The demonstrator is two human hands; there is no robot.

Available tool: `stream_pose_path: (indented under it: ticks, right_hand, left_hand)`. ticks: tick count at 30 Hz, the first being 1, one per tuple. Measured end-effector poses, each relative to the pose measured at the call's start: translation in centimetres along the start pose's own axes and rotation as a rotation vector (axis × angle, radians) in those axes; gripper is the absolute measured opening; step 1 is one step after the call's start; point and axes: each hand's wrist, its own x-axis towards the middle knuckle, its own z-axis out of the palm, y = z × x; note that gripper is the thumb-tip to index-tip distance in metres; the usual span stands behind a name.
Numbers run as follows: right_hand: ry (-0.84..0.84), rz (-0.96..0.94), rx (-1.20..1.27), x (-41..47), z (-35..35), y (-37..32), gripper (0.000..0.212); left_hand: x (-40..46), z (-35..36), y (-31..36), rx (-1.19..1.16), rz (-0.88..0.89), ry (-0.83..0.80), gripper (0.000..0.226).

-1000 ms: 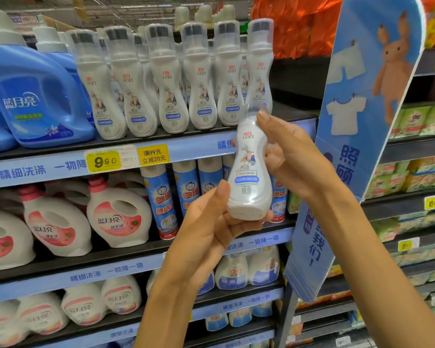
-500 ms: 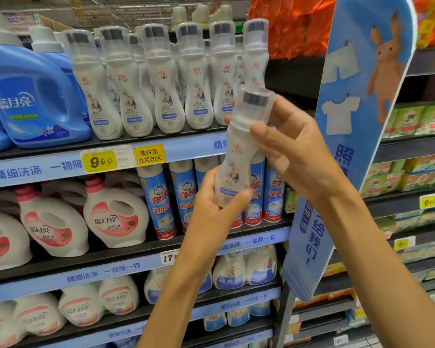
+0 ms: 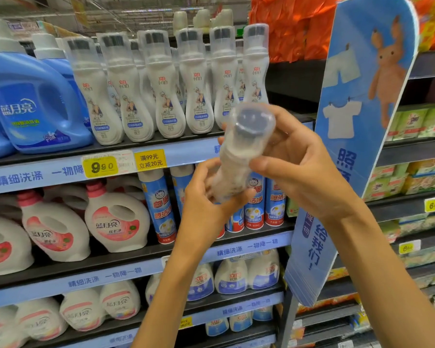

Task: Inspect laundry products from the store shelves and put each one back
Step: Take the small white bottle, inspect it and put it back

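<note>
Held between both hands: one white bottle (image 3: 239, 156), tipped so the clear cap (image 3: 253, 119) points up and toward the camera, base down and away toward the left hand (image 3: 206, 197). Long axis running on a slant from lower left, at the left palm, to upper right, at the right hand (image 3: 296, 162). Left fingers curled round the lower body of the bottle, thumb across its front; right thumb and fingers wrapped about the neck just under the cap. Both hands therefore gripping the same bottle, neither free, the label side blurred and unreadable at this tilt.

Above and beyond the hands, slightly to the left: the row of matching bottles (image 3: 161, 91) standing upright on the top shelf (image 3: 186, 151), with a gap at the right end of the row, just behind the right fingers. Probably the home slot, though partly hidden by the held bottle. Right hand nearer to that gap than the left.

Judged as mid-inspection, cap end being looked at. For the return: bottle to be swung back upright, base first, then lifted up and forward from the hands into the gap; right hand well placed to carry it alone by the neck. Risk of knocking the neighbouring bottle at the row's end if set down still tilted
</note>
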Motion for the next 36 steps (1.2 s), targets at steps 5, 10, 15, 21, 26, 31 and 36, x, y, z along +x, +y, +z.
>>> stream_pose_path:
  ticks: [5, 10, 15, 21, 26, 31, 36]
  right_hand:
    - [0.218, 0.013, -0.267, 0.7, 0.1, 0.1, 0.068]
    - [0.352, -0.016, -0.320, 1.8, -1.3, -0.7, 0.062]
    - [0.520, -0.146, -0.369, 3.9, -2.6, -2.6, 0.047]
    - [0.646, -0.236, -0.490, 6.0, -4.3, -3.7, 0.043]
    - [0.719, -0.230, -0.618, 7.4, -5.9, -2.9, 0.043]
    - [0.678, -0.175, -0.702, 8.7, -6.9, -1.2, 0.046]
    - [0.686, -0.152, -0.716, 9.3, -8.0, -0.3, 0.047]
  left_hand:
    - [0.3, 1.4, 0.8, 0.171, -0.006, 0.009, 0.050]
    - [2.0, 3.2, 2.2, 0.223, 0.032, 0.001, 0.041]
    - [5.4, 4.2, 3.5, 0.114, 0.153, 0.088, 0.038]
    - [8.6, 6.1, 4.1, 0.190, 0.282, 0.140, 0.028]
    - [9.9, 7.8, 3.1, 0.219, 0.286, 0.231, 0.023]
    - [9.9, 8.5, 1.8, 0.250, 0.248, 0.279, 0.017]
    - [10.0, 8.7, 2.1, 0.348, 0.278, 0.218, 0.026]
